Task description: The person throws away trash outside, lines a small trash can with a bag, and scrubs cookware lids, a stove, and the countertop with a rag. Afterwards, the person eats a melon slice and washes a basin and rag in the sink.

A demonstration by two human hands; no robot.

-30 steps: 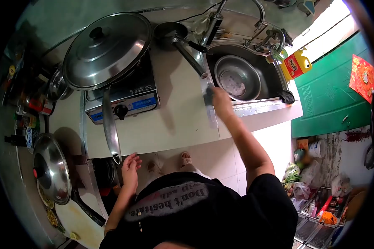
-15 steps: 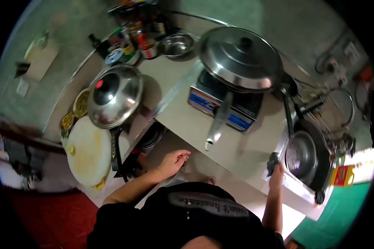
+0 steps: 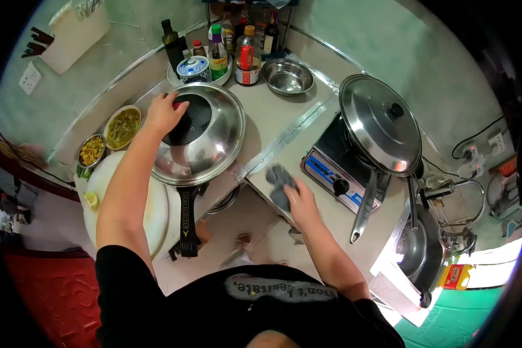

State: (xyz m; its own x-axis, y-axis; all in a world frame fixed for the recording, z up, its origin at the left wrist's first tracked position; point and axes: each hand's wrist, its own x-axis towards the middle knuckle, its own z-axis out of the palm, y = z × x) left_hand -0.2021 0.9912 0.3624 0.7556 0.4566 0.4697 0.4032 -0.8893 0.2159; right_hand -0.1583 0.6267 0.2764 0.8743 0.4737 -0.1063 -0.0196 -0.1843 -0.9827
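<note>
My left hand (image 3: pixel 165 113) is closed around the red knob (image 3: pixel 178 106) of a domed steel lid (image 3: pixel 220 148). The lid sits over a pan whose black handle (image 3: pixel 188 223) points towards me; the pan's inside is hidden. In my right hand (image 3: pixel 305 204) is a crumpled grey cloth (image 3: pixel 279 184), held over the front edge of the counter (image 3: pixel 261 127). A round white cutting board (image 3: pixel 151 214) with a piece of lemon (image 3: pixel 91 200) on it lies under my left forearm.
On the right, a gas stove (image 3: pixel 336 174) carries a lidded pan (image 3: pixel 383 127) with a long metal handle. Beyond it is a sink (image 3: pixel 414 243). Several bottles (image 3: pixel 247 58), a steel bowl (image 3: pixel 287 76) and two food dishes (image 3: pixel 122 126) stand along the back and left.
My left hand has gone from in front of my body to the lid's knob. My right hand has carried the cloth left from the sink's edge. The view has shifted too.
</note>
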